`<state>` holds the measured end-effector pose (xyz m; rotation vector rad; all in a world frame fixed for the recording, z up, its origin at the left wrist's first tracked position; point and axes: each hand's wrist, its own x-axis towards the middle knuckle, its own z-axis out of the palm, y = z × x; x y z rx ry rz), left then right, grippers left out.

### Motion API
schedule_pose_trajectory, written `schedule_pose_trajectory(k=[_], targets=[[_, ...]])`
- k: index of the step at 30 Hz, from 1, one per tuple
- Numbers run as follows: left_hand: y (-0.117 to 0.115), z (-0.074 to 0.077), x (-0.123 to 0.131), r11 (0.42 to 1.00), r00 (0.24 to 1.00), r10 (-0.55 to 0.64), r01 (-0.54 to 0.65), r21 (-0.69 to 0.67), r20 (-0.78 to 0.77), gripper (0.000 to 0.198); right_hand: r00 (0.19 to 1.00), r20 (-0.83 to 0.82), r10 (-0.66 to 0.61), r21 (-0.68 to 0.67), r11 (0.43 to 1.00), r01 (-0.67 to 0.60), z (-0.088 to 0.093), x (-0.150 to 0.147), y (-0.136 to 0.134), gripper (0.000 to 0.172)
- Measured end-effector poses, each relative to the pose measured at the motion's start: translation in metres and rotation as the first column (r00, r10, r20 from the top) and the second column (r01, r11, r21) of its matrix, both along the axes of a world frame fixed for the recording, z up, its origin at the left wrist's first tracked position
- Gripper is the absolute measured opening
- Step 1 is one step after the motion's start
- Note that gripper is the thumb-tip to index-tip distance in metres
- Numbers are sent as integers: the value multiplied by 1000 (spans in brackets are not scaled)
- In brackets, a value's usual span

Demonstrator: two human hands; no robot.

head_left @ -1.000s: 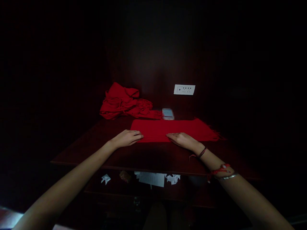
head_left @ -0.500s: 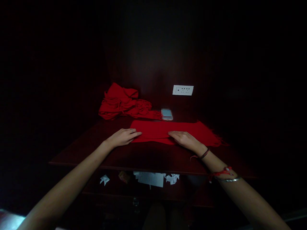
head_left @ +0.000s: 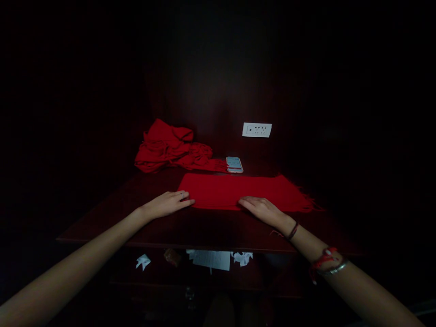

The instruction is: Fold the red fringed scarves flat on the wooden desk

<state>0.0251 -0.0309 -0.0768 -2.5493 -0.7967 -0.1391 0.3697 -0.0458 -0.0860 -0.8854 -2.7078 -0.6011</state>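
A red scarf (head_left: 218,188) lies folded into a long flat strip on the dark wooden table, its fringe spreading at the right end. My left hand (head_left: 168,203) is at the scarf's near left corner, thumb and fingers closed on the edge. Farther right, my right hand (head_left: 262,210) has its fingers pressed together over the near edge. The undersides of both hands' fingers are partly hidden. The upper layer's near edge lies about level with the lower one.
Behind on the left is a rumpled heap of red fringed cloth (head_left: 166,147). A phone (head_left: 235,165) lies by its fringe, below a wall socket (head_left: 257,130). Crumpled paper (head_left: 242,259), a printed sheet (head_left: 211,260) and a small brown object (head_left: 172,257) sit on the shelf below the tabletop.
Both hands have moved slightly toward me, bringing the scarf's upper layer down over the strip of lower layer that showed before. The view has shifted slightly.
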Motion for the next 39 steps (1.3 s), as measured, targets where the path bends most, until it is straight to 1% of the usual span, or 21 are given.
schedule_pose_trajectory(k=[2,4,7,9,12,15,18,21,25,28,31,35,39], targets=[[2,1,-3,1000,1000,25,-24,-16,12,38,999,-32,-27,44,999,29,2,0,0,28],[4,1,-5,998,998,42,-40,-56,41,35,997,-67,-33,64,997,38,3,0,-1,25],[4,0,-5,995,998,30,-25,-99,56,26,999,-41,25,40,999,-23,4,0,-3,25],[1,-1,-4,997,999,0,3,-80,38,23,998,-10,65,20,998,-65,3,0,-6,26],[-1,2,-3,999,999,-43,43,-10,-9,26,998,5,68,12,998,-68,3,-1,-10,28],[0,9,-3,996,994,-73,76,39,-82,27,998,49,46,30,998,-48,8,-2,-12,29],[4,16,-3,993,983,-100,109,47,-156,23,989,137,47,61,997,-56,16,-3,-12,29],[4,19,-3,988,977,-111,127,81,-184,21,978,205,40,86,995,-58,21,-5,-12,30],[0,15,-4,981,979,-108,133,141,-171,22,981,195,20,133,990,-47,20,-5,-14,29],[-4,8,-6,973,985,-129,149,178,-117,24,988,150,29,172,984,-55,17,-2,-15,28],[-5,3,-6,966,985,-160,170,196,-65,24,991,126,42,181,981,-65,13,2,-16,27],[-4,0,-4,970,983,-168,177,165,-68,26,998,63,18,183,983,-29,9,2,-18,26],[-4,4,-5,986,986,-161,162,42,-36,27,998,55,-10,92,996,5,7,-2,-19,22]])
